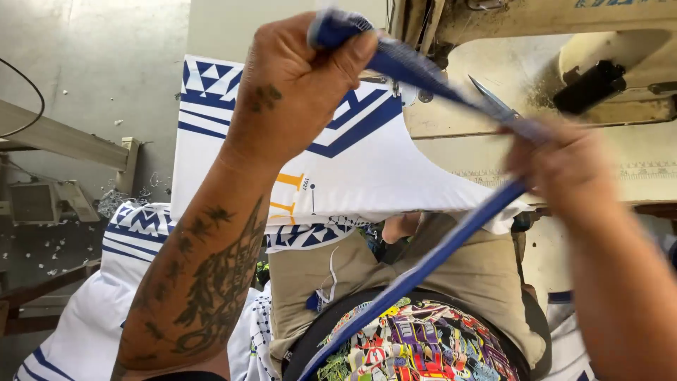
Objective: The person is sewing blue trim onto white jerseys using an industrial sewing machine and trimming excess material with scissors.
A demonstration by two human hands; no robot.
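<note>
My left hand is raised and closed in a fist around one end of a long blue fabric strip. The strip runs right to my right hand, then hangs down across my lap. My right hand is blurred and pinches the strip together with small metal snips, whose points stick up past the fingers. Behind the hands a white garment with blue geometric trim hangs over the table edge.
A beige sewing machine stands on the worn table at the upper right. More white and blue garments are piled at the lower left. Fabric scraps litter the concrete floor on the left.
</note>
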